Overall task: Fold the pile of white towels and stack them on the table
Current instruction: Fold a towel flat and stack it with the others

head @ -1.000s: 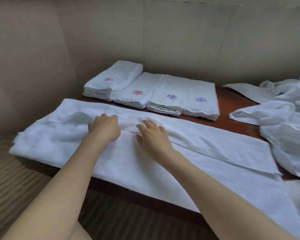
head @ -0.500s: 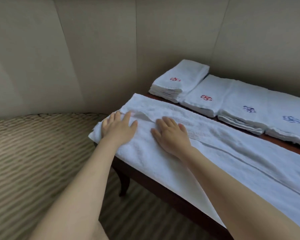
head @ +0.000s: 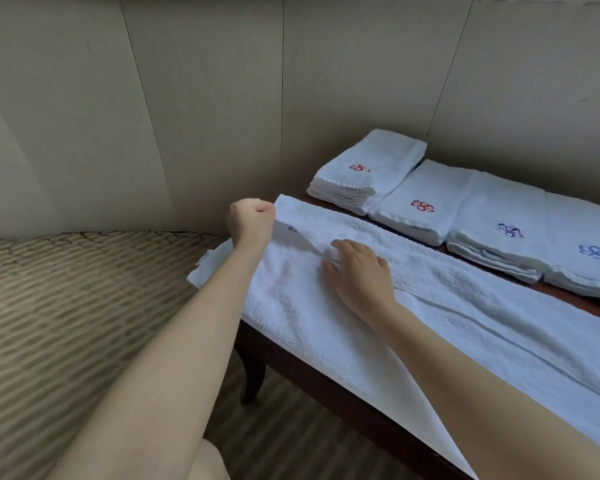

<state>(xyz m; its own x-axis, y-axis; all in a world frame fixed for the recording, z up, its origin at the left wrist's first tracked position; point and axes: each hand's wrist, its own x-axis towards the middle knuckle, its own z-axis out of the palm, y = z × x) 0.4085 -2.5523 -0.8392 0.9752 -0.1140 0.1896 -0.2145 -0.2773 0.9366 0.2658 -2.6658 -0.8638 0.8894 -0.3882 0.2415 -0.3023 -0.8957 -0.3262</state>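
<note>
Long white towel (head: 447, 306) spread flat along the near edge of the table (head: 326, 372), already doubled lengthwise, with a fold line down its length. Long axis from the far-left table end toward the near right, out of view at the right border. Left short end at the table's end, pointing toward the wall (head: 187, 98), with one corner hanging just past the edge.

Left hand (head: 252, 221) at that short end, fingers curled tight, apparently pinching the towel's edge layer; the actual pinch hidden behind the knuckles, so only likely. Right hand (head: 359, 273) just to the right of it, fingers nearly straight and close together, pressing flat on the towel near the raised crease (head: 303, 242) between the two hands.

Coming move, by judgement: short left end to be carried rightward along the long axis, over the right hand's line, to halve the length. Left hand nearer that end, so the lifting hand; right hand the anchor.

Behind the towel, along the far side of the table, folded towels (head: 499, 216) in a row, touching edge to edge: a short stack (head: 364, 171) at the left with red embroidery, one more red, two blue further right. Striped carpet (head: 66, 323) to the left, below.
</note>
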